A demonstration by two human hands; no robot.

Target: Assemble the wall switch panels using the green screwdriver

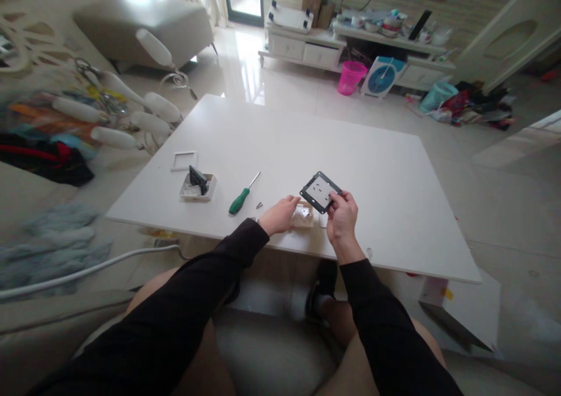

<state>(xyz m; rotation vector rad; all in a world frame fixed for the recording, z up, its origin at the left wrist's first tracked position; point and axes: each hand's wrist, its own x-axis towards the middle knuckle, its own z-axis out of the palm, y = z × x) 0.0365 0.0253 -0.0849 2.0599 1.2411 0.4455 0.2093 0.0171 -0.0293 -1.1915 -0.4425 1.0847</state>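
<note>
My right hand (342,218) is closed on a square wall socket plate (320,191) with a black frame and pale centre, held tilted just above the white table (272,139). My left hand (279,215) rests on the table near its front edge, fingers curled on a small clear plastic piece (303,215) that lies just under the plate. A green-handled screwdriver (243,195) lies to the left of my left hand, with a small screw (259,205) beside it.
Farther left stand a small white box (198,186) holding a dark part and a thin white square frame (184,160). On the floor beyond are a pink basket (351,77), a fan (380,77), a low white cabinet (302,45) and a clothes rack at left.
</note>
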